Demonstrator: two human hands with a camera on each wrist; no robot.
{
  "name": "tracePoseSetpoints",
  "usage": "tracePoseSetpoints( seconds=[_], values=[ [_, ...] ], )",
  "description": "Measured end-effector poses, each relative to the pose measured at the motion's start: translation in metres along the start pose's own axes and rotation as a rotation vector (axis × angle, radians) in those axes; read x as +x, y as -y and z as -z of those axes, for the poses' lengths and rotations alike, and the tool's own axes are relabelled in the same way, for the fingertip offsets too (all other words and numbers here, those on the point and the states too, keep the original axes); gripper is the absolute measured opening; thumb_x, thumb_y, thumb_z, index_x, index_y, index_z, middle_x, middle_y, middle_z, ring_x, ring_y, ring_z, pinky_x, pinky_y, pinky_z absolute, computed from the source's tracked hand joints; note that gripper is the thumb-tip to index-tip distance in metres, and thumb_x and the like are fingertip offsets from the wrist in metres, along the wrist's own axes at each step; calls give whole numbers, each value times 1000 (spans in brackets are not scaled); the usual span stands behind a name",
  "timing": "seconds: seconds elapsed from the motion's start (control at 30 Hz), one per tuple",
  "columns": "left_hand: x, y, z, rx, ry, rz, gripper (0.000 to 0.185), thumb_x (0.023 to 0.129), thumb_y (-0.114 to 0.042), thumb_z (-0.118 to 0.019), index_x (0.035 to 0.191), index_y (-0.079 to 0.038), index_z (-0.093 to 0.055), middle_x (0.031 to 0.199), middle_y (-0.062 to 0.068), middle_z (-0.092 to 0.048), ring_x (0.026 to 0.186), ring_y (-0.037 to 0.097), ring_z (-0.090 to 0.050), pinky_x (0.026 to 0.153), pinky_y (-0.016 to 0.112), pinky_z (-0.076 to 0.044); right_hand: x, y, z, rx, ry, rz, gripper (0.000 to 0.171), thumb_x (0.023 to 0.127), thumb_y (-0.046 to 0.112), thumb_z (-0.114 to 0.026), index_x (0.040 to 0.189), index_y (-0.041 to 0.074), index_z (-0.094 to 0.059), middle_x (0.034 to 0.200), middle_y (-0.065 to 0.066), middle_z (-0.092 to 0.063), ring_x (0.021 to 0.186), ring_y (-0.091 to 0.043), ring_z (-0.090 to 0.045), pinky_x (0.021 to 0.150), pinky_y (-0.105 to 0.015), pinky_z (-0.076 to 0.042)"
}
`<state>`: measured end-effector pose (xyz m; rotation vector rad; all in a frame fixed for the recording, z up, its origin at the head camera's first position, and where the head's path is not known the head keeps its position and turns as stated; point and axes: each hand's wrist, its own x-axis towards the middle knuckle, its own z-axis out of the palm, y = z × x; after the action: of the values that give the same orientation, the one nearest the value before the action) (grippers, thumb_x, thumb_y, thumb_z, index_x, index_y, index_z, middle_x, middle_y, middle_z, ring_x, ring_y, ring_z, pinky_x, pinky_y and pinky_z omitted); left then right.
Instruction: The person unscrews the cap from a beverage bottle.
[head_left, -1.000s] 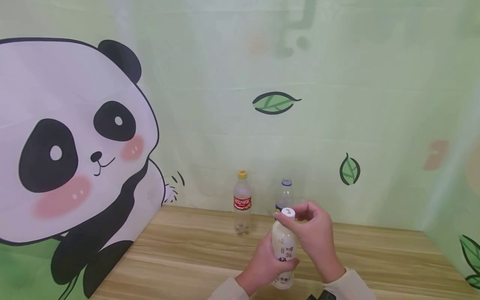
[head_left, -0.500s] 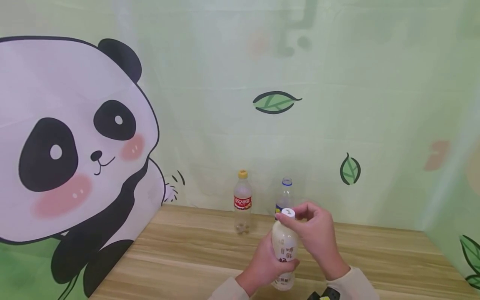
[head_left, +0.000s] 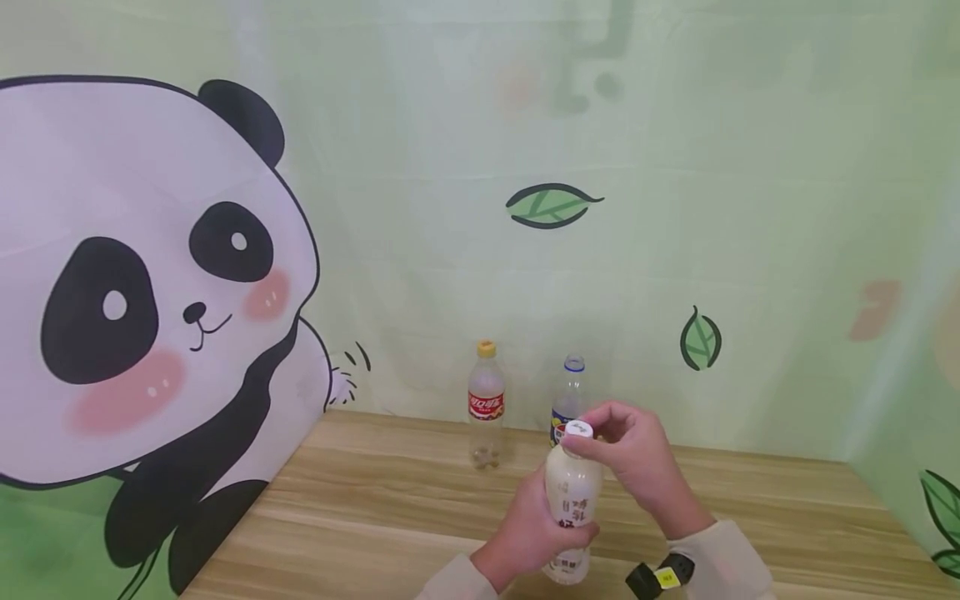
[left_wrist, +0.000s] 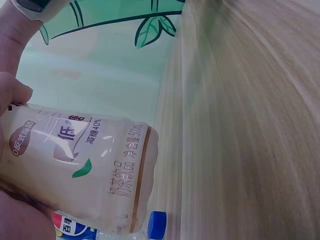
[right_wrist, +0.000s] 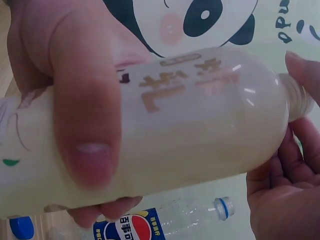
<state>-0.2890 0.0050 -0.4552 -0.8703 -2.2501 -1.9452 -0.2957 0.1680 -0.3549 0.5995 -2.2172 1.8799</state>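
While the left hand [head_left: 525,533] grips the cream-coloured plastic milk-tea bottle [head_left: 572,508] upright above the wooden table [head_left: 375,517], the right hand [head_left: 633,454] pinches its white screw cap [head_left: 578,430]. Since a second ago the wrist has rotated slightly, suggesting cap-turning underway. The bottle's translucent body bears brown lettering; two clear bottles [head_left: 485,404] stand behind.
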Motion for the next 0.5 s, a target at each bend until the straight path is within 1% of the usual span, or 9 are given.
tracePoseSetpoints(
  seconds=[0.13, 0.23, 0.33, 0.5],
  values=[
    [0, 1, -1, -12, 8, 10, 61, 78, -9, -83, 129, -22, -52, 105, -2, -67, 90, 7, -66, 86, 27, -56, 1, -3, 2, 7, 18, 33, 25, 78, 5, -86, 94, -5, -69, 88, 8, -73, 82, -11, -69, 76, -25, -57],
    [0, 1, -2, -29, 4, 16, 61, 78, -9, -83, 130, -21, -52, 105, -2, -66, 90, 8, -66, 85, 27, -56, 0, -3, 1, 0, 3, 30, 27, 79, 8, -86, 96, -5, -68, 88, 6, -73, 81, -13, -68, 75, -26, -57],
    [0, 1, -3, -38, -8, 20, 61, 78, -8, -82, 130, -21, -51, 104, -2, -66, 89, 8, -66, 85, 27, -57, -3, -2, -3, -31, -60, 1, 31, 79, 16, -89, 96, -1, -69, 89, 1, -72, 83, -17, -66, 75, -27, -56],
    [1, 2, -4, -34, -41, 7, 62, 77, -7, -83, 130, -17, -52, 103, 0, -67, 88, 7, -66, 85, 27, -57, -12, 6, -14, -119, -217, -55, 41, 73, 33, -93, 96, 8, -70, 94, -5, -70, 88, -21, -63, 77, -26, -55]
  ],
)
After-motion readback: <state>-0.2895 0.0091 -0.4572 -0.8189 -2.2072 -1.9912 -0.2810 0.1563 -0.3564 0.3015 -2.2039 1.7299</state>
